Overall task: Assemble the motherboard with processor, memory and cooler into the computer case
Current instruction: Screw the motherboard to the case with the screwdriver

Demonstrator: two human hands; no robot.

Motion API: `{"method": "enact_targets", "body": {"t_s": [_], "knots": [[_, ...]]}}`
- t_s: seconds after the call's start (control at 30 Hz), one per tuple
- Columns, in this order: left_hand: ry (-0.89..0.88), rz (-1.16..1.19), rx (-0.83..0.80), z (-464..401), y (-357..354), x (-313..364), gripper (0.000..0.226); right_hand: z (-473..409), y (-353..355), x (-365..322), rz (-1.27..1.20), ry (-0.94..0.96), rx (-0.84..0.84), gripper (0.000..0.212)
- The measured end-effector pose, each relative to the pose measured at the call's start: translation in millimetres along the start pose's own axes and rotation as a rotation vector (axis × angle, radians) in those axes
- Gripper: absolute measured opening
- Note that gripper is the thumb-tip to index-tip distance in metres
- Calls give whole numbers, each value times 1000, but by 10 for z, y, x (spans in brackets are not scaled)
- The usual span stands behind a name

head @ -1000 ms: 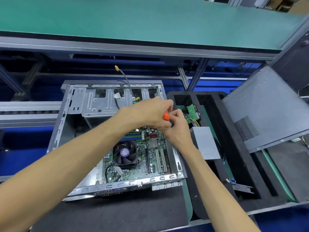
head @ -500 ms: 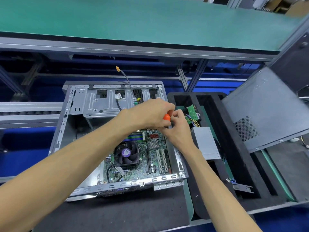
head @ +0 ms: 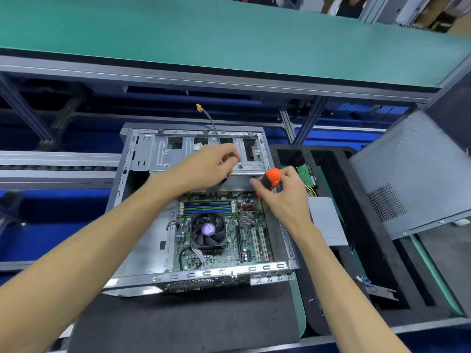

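The left hand (head: 212, 165), fingers curled over the drive cage, grasp unclear, could snag the loose cable (head: 213, 123) behind it, while the right hand (head: 283, 192) grips the orange screwdriver (head: 271, 177), which might slip onto the motherboard (head: 229, 238) seated in the case (head: 132, 154) just below, its long axis running toward the person.

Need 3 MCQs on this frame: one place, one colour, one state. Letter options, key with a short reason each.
1. Where is the cooler fan?
A. on the motherboard inside the computer case
B. in the foam tray
C. on the green shelf

2. The screwdriver handle is mostly:
A. blue
B. orange
C. yellow

3. The right hand is:
A. flat on the table
B. hanging idle
C. gripping the screwdriver

Key: 1 A, the fan sits on the board within the case walls. 2 B, an orange cap shows above the fingers. 3 C, the fingers curl round the handle.
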State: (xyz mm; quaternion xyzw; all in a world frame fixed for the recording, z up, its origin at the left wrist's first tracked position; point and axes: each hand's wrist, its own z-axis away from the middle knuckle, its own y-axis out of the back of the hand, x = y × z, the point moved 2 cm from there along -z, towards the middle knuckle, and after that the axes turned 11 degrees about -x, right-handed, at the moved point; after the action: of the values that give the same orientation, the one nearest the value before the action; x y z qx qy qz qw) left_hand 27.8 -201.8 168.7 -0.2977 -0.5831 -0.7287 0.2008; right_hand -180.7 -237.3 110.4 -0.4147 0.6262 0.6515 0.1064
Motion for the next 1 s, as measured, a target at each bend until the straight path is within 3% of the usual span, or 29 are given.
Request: {"method": "enact_targets", "body": {"t_s": [0.13, 0.23, 0.33, 0.47, 0.67, 1.0], "knots": [[109, -7, -2, 184, 106, -249, 15, -8, 68, -273, -207, 15, 98, 45], [171, -76, -128, 303, 27, -434, 9, -31, 58, -438, -347, -29, 136, 45], [198, -161, -305, 394, -207, -619, 36, -40, -4, -527, -415, -28, 163, 43], [210, -247, -406, 425, -544, -872, 71, -58, -154, -546, -550, -20, 121, 55], [184, -237, -412, 342, -678, -1038, 54, -84, -281, -500, -542, 1, 86, 59], [183, -177, -442, 264, -636, -1083, 50, -211, -423, -421, -601, -98, 90, 62]]}}
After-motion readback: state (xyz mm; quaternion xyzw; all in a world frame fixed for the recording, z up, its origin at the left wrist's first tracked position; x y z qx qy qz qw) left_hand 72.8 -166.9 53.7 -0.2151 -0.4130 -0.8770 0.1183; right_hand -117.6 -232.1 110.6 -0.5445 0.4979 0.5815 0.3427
